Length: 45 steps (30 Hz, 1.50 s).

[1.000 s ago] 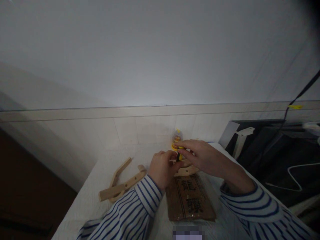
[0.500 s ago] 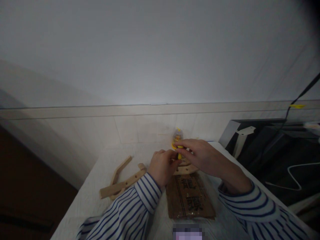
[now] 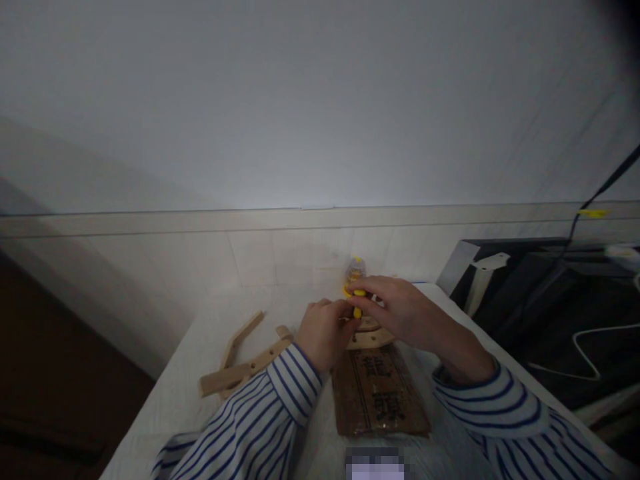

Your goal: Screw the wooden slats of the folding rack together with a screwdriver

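Just above the curved wooden pieces (image 3: 371, 339), both of my hands come together. My left hand (image 3: 324, 333) is closed, thumb and fingers pinching the lower part of a small yellow piece (image 3: 357, 312). From the right, my right hand (image 3: 400, 312) pinches the upper yellow part between thumb and fingertips. Whether the two yellow parts are joined or separate I cannot tell, and fingers hide much of them. The curved wooden pieces have drilled holes and lie beneath the hands, partly covered. Right behind the fingers stands a clear bag (image 3: 355, 269) with small yellow items.
Several wooden strips with holes (image 3: 237, 377) lie left of my left forearm. A brown printed package (image 3: 375, 397) in clear wrap is in front of me. The white-covered table (image 3: 165, 407) meets the wall (image 3: 280, 257). Dark panels (image 3: 560, 300) and a cable stand at the right.
My right hand has shifted slightly left and up, and the yellow piece has moved a little left with it. My left hand stays almost in place, still pinching.
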{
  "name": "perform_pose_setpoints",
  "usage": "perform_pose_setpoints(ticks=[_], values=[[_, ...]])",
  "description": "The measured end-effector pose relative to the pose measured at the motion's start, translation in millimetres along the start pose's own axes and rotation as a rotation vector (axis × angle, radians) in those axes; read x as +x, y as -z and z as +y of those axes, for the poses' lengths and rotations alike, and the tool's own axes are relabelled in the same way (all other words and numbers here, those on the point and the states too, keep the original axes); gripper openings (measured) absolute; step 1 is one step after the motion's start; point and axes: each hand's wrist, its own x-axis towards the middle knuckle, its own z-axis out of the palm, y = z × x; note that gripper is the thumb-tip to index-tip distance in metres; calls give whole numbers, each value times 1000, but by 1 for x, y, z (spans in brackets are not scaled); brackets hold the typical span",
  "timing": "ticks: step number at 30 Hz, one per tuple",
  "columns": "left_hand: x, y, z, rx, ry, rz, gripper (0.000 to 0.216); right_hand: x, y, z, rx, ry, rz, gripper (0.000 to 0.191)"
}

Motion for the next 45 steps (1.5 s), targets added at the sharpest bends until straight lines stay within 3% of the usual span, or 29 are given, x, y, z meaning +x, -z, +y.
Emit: perform_pose_setpoints(ticks=[9,20,45], values=[[-1,1,3,19,51,50,21,0,-1,-3,-16,38,12,27],[0,-3,2,14,68,66,16,-7,4,-5,-20,40,63,37],[-1,-3,2,28,1,-12,13,-2,6,-5,-17,-6,-7,21]])
